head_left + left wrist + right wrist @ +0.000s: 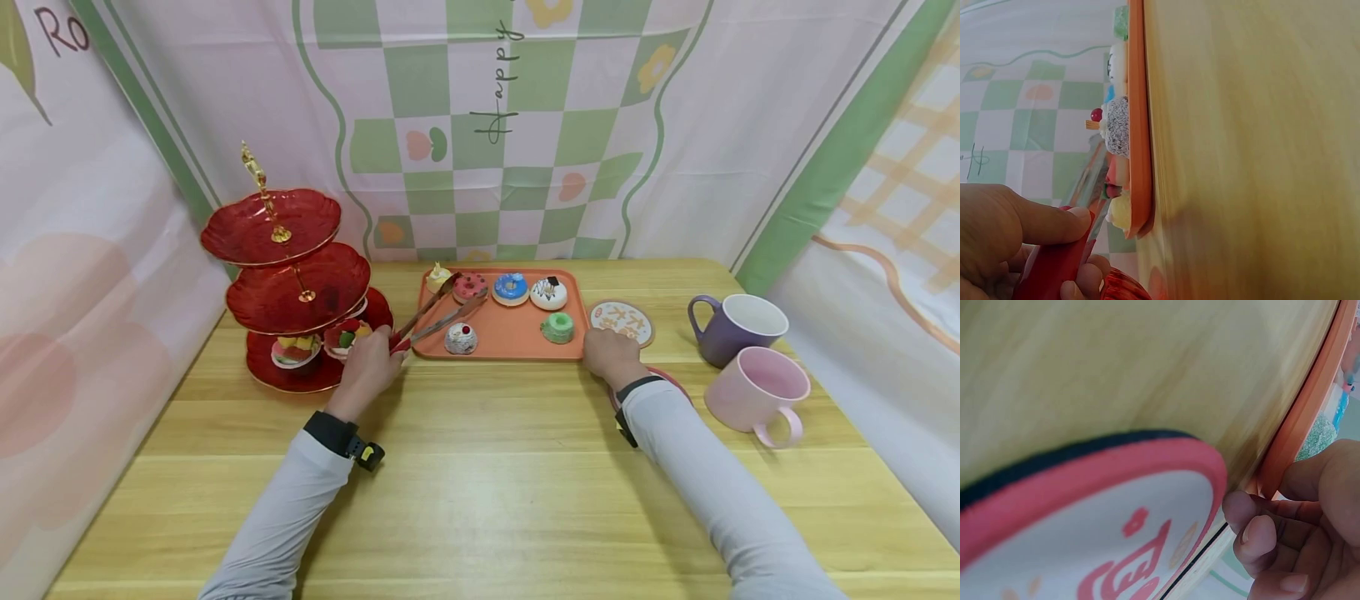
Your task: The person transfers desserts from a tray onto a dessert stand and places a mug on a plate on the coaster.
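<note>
Red-handled tongs (435,318) in left hand (369,367) fingers' grip, tips toward tray's far-left; right hand (611,354) seemingly curled, empty.

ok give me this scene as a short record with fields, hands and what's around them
left hand: left hand grips red-handled tongs, tips over the orange tray
right hand: right hand at the tray's right edge, fingers curled
tray: six small cakes and donuts
left of tray: red three-tier stand
right of tray: round coaster, purple mug, pink mug

Light wooden table (480,500) before pink-and-green checked fabric backdrop (480,125), seemingly evenly lit.
</note>
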Demonstrator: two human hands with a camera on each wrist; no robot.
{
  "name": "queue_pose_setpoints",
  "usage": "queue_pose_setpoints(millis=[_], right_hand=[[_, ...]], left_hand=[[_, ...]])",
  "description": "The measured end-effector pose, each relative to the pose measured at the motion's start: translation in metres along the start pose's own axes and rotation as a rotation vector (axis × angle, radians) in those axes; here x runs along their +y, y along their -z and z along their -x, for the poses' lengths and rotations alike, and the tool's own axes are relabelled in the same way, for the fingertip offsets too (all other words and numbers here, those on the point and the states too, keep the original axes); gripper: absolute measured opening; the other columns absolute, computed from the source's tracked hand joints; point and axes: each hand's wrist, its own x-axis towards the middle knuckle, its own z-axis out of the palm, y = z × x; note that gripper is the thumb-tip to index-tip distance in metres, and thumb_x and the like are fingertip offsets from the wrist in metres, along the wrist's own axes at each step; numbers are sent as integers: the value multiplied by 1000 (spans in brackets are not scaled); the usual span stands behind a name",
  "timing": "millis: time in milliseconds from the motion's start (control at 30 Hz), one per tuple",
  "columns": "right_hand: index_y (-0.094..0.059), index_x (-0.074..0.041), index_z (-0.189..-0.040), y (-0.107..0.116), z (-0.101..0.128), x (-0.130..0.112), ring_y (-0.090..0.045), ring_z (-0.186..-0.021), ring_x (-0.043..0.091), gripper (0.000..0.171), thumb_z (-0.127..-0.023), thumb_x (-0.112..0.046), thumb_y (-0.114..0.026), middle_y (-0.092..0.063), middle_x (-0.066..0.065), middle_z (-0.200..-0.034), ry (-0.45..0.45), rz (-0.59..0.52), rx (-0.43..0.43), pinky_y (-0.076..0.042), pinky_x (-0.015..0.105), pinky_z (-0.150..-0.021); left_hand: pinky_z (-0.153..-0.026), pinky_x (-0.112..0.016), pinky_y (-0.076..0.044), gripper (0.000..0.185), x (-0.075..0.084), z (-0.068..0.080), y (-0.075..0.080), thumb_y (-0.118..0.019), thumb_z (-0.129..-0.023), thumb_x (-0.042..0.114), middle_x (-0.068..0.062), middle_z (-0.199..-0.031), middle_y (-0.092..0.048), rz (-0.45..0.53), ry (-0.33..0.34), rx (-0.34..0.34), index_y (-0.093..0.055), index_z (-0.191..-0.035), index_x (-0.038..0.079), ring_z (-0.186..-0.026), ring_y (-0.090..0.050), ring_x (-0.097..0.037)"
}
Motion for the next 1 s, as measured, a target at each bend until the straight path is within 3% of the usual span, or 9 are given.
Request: queue_pose_setpoints(millis=[600,1000], right_hand=[[-61,0,-91,1,0,-4,-54,-72,29,15,-90,-7,-48,-58,17,-86,-3,-4,-10,-44,45,-57],[-60,1,-92,4,2,-3,-54,-74,30,15,-89,-6,-47,-59,19,-90,-2,-6,-14,-45,48,-58]], left_hand=[[-56,-35,-42,26,-1,3,1,-71,-83,15,-14,-79,-58,2,5,24,-57,-97,-2,-65,-52,-27],[-56,-35,-43,24,6,14,15,-71,-83,15,-13,-78,-58,-4,-49,39,-56,-94,-1,-65,-52,-26]])
